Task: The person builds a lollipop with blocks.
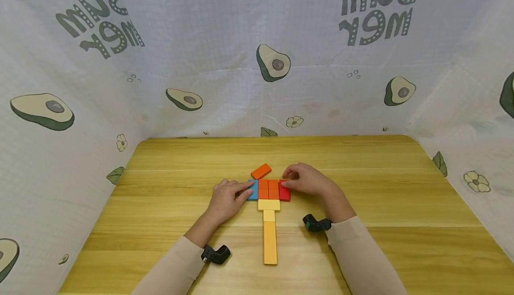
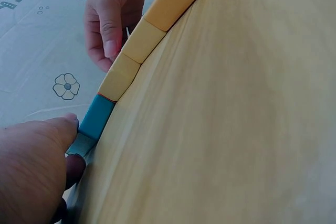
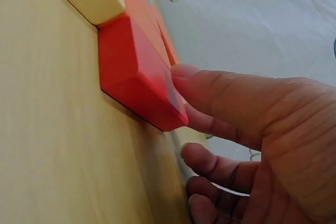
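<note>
My left hand [image 1: 226, 200] is at a blue block [image 1: 254, 192], its thumb and index finger holding it at the left end of a row. At the other end, my right hand [image 1: 311, 180] holds a red block [image 1: 284, 193], thumb over its top and index finger by its far side. The other right fingers [image 3: 220, 166] curl loosely off the block. Orange blocks [image 1: 268, 189] fill the row between blue and red. A pale yellow block [image 1: 269, 205] lies against the row's near side, followed by a small yellow block [image 1: 269, 216] and a long yellow-orange block [image 1: 270, 243].
One loose orange block [image 1: 261, 171] lies at an angle just beyond the row. Everything rests on a wood-grain table [image 1: 168, 205]. A white curtain [image 1: 225, 31] printed with avocados surrounds the table's back and sides. Black wrist devices [image 1: 317, 223] sit on both arms.
</note>
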{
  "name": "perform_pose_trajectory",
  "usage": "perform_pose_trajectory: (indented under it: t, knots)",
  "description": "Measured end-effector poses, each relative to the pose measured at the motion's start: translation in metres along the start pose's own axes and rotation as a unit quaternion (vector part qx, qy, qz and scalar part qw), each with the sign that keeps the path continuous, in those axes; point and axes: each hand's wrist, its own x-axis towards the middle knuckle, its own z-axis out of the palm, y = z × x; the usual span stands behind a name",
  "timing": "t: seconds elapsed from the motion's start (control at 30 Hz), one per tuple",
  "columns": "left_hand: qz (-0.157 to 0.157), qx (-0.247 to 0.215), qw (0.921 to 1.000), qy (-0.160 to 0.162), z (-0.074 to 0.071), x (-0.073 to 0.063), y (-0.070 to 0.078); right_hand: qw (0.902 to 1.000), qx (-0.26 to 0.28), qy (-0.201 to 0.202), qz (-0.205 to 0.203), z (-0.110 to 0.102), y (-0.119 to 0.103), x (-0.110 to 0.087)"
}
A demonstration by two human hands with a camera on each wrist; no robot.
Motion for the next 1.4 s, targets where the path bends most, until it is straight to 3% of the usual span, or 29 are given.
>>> perform_pose_trajectory:
  t: [0.13, 0.43, 0.93, 1.17, 1.4]
  knots:
    - [-0.001, 0.0, 1.0, 0.0, 0.0, 0.0, 0.0, 0.9997, 0.005, -0.014, 0.019, -0.003, 0.001, -0.001]
    - [-0.003, 0.001, 1.0, 0.002, -0.002, 0.0, -0.001, 0.9994, 0.016, -0.029, -0.002, -0.003, -0.002, 0.0]
    - [0.004, 0.002, 1.0, 0.004, -0.002, -0.004, -0.001, 0.9999, 0.004, -0.011, -0.004, 0.0, -0.006, -0.001]
    - [0.002, 0.005, 1.0, -0.005, -0.001, -0.002, -0.002, 0.9996, 0.004, -0.005, -0.028, -0.004, -0.015, 0.013]
    - [0.006, 0.011, 0.9998, -0.012, -0.001, 0.0, -0.003, 0.9952, -0.067, -0.032, -0.065, -0.006, -0.032, 0.035]
